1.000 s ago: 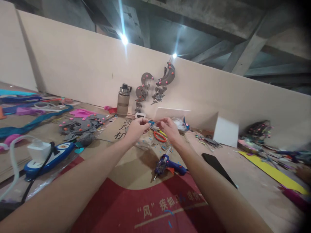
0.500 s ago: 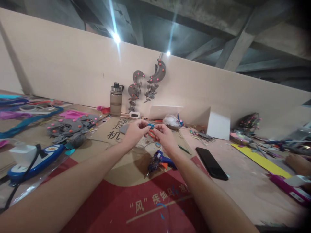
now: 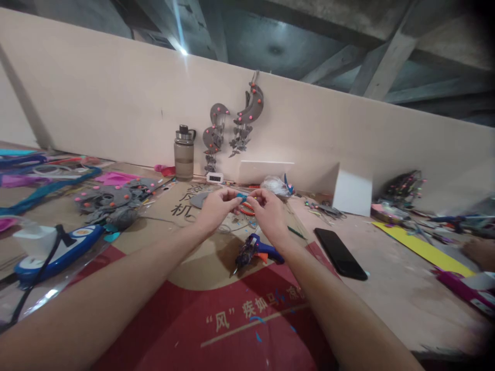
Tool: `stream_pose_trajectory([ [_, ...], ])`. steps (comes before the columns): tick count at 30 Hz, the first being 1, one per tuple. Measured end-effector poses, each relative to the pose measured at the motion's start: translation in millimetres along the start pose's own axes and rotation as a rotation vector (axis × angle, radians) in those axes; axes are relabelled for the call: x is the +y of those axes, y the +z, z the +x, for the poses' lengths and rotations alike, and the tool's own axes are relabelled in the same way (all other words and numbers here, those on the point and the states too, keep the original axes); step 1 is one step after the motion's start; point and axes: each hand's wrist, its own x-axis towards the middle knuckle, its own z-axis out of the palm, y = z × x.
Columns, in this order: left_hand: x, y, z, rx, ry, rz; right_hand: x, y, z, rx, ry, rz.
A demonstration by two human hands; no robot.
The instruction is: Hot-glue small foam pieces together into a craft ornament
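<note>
Both hands (image 3: pixel 217 208) (image 3: pixel 269 212) pinch a blue scrap (image 3: pixel 242 197) over red-and-tan cardboard (image 3: pixel 170 324), concrete beams (image 3: pixel 394 67) overhead

Left forearm (image 3: pixel 127 278): ours, bare, left of the glue gun (image 3: pixel 253 247)
Right forearm (image 3: pixel 332 288): bare, right of it
Hands (image 3: pixel 218 207): bare

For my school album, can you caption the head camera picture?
Left hand and right hand hold a small blue piece beyond a blue glue gun.
</note>
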Motion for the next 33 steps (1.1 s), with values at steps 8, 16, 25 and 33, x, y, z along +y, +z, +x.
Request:
stream_pose_trajectory([
  [8, -1.4, -1.6, 0.5, -0.015, -0.013, -0.014, -0.5, -3.4, -1.1, 0.028, -0.13, -0.091],
  [16, 0.1, -1.9, -0.8, -0.032, -0.007, 0.014, -4.6, -6.5, -1.0, 0.034, -0.187, -0.176],
  [25, -4.6, -3.0, 1.2, -0.053, -0.032, 0.06, -5.3, -7.2, -2.0, 0.044, -0.233, -0.182],
  [33, 0.5, -1.3, -1.5, -0.07, -0.046, 0.059, -1.1, -7.2, 0.0, 0.049, -0.232, -0.192],
])
